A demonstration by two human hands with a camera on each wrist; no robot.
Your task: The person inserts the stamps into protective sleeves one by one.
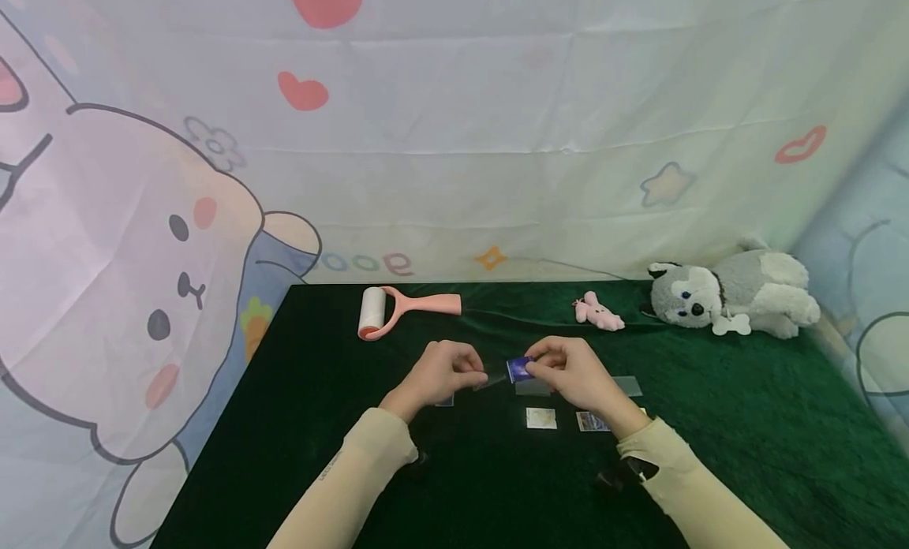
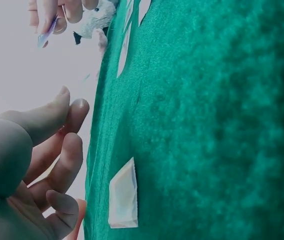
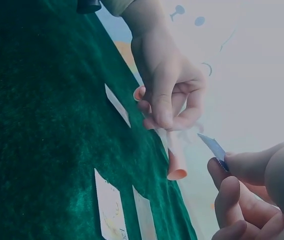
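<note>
My left hand (image 1: 443,373) pinches a thin clear film piece, which looks like a card sleeve (image 1: 491,381), between thumb and forefinger. Across from it, my right hand (image 1: 571,369) holds a small blue-purple card (image 1: 519,369) by its edge, raised above the cloth; the card (image 3: 212,149) tilts toward the left hand in the right wrist view. The film and the card are apart. Below the right hand lies a clear sleeve (image 1: 533,388), with a cream card (image 1: 541,419) nearer me. A picture card (image 1: 592,422) sits partly under the right forearm. Another card (image 1: 445,401) is mostly hidden by the left hand.
Dark green cloth (image 1: 319,423) covers the table. A pink lint roller (image 1: 426,303) lies at the back left. Toward the back right are a small pink plush (image 1: 599,311) and a grey-white plush dog (image 1: 738,293). Another clear piece (image 1: 628,386) lies right of the right hand.
</note>
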